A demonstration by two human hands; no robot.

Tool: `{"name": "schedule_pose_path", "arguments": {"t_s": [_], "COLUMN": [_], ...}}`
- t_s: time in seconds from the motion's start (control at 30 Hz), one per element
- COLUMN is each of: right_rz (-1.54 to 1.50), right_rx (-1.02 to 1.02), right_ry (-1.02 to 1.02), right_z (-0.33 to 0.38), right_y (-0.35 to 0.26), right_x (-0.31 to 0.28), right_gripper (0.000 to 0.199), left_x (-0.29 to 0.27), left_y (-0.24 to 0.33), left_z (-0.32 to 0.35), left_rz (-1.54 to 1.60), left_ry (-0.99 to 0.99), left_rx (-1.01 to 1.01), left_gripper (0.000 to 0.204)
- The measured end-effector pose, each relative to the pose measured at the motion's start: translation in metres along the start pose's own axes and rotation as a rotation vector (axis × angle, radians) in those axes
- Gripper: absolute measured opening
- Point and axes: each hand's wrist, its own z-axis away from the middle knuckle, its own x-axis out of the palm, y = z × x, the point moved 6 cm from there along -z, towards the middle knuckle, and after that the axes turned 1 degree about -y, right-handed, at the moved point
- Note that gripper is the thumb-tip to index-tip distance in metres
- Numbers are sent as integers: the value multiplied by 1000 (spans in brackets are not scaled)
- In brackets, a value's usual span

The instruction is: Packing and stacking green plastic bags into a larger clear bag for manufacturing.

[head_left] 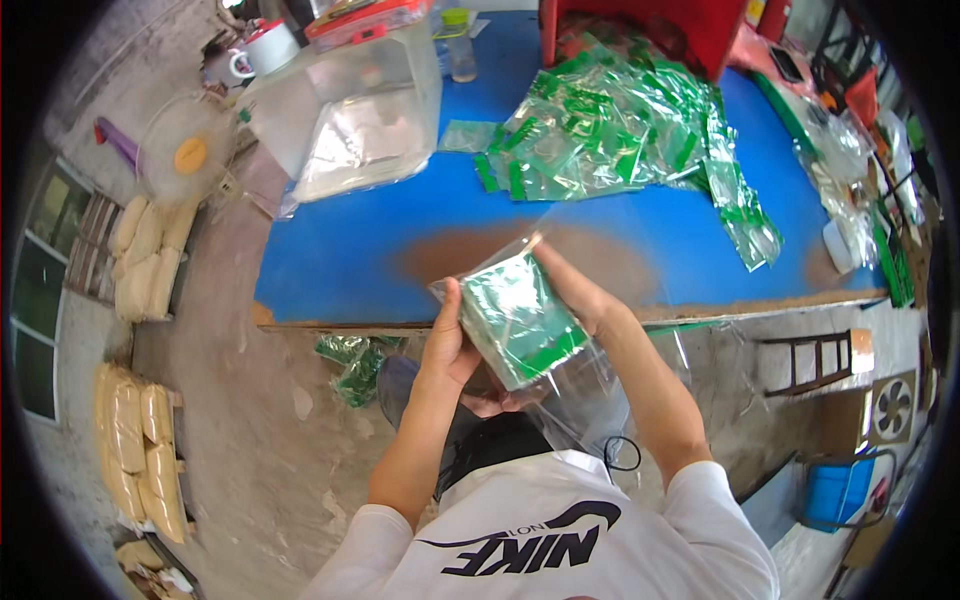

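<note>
My left hand (450, 345) is closed round the left side of a square stack of green-and-clear packets (525, 325), thumb up along its edge. On the stack's right side, my right hand (578, 290) grips it, fingers reaching to its far corner. The stack is tilted above the front edge of the blue table (350, 270). A loose clear plastic bag (580, 405) surrounds the stack and trails down toward my lap. Farther back, a heap of similar flat packets (600, 125) spills out of a red bin (640, 30).
At the table's back left stands a clear plastic box (375, 140); a green-capped bottle (460, 50) is beside it. A fan (190, 155) stands left of the table. More green packets (360, 365) lie below the front edge. Filled sacks (140, 445) are stacked at left, a blue bin (838, 492) at right.
</note>
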Motion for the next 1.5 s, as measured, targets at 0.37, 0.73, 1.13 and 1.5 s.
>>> {"name": "schedule_pose_path", "arguments": {"t_s": [0.37,0.73,1.13,1.5], "right_rz": [-994,-668,328,1979], "right_rx": [-399,-191,-15,-773], "right_ry": [-149,56,-488,1022], "right_z": [0,-8,71,-100], "right_y": [33,43,76,-169], "right_x": [28,20,74,-116], "right_gripper": [95,47,35,94], "left_x": [-19,-31,16,-6], "left_y": [24,49,171,59], "left_z": [0,0,-6,-20], "left_rz": [-47,-133,-2012,-2307], "left_ry": [268,258,180,170], "left_rx": [108,-35,903,502], "left_gripper": [41,43,65,79]}}
